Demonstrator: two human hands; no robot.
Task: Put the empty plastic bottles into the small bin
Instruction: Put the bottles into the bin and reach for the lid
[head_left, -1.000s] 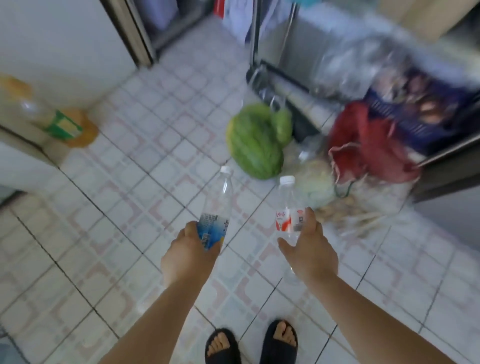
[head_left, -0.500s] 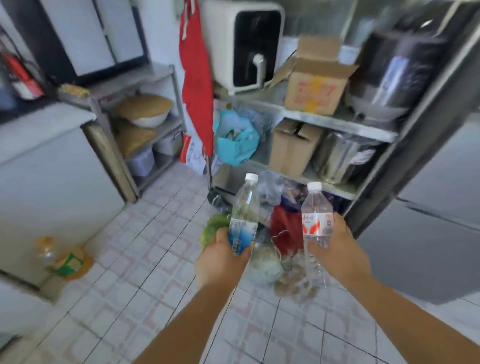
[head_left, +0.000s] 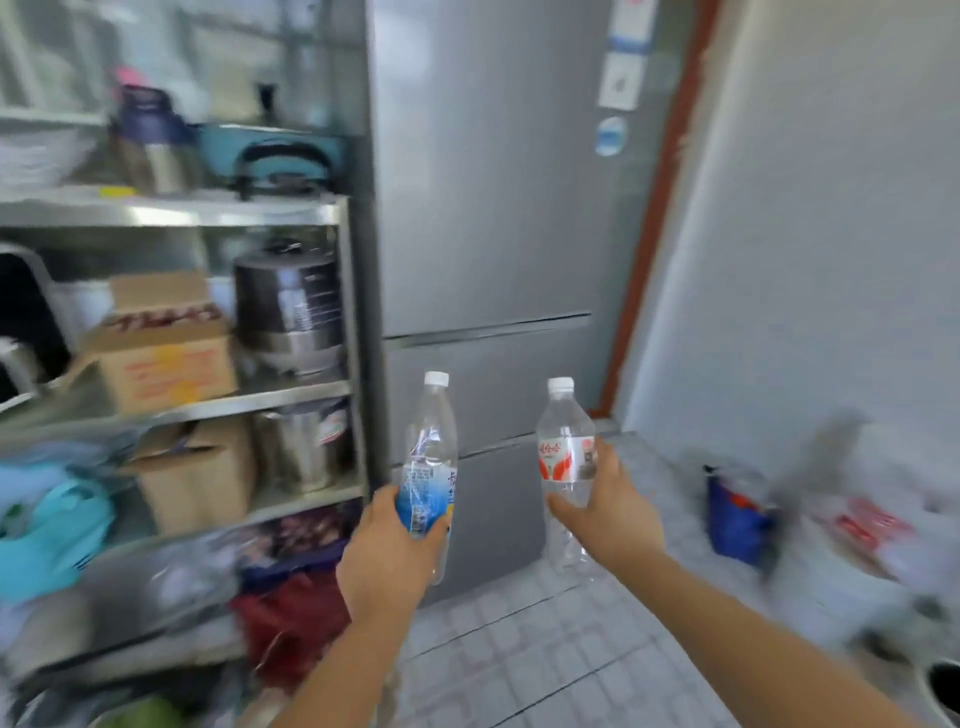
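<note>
Upright, each bottle (head_left: 430, 457) (head_left: 566, 457) within curled fingers (head_left: 563, 506).

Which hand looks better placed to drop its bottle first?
Probably the right hand. It holds the red-label bottle on the side where a dark round opening, possibly the bin, shows at the frame's lower right. The left hand with the blue-label bottle is farther away.

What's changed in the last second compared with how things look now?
The view swung up from the floor and right, past the shelves to the fridge. Unchanged: left hand holds the blue-label bottle, right hand the red-label bottle, both upright and capped.
</note>
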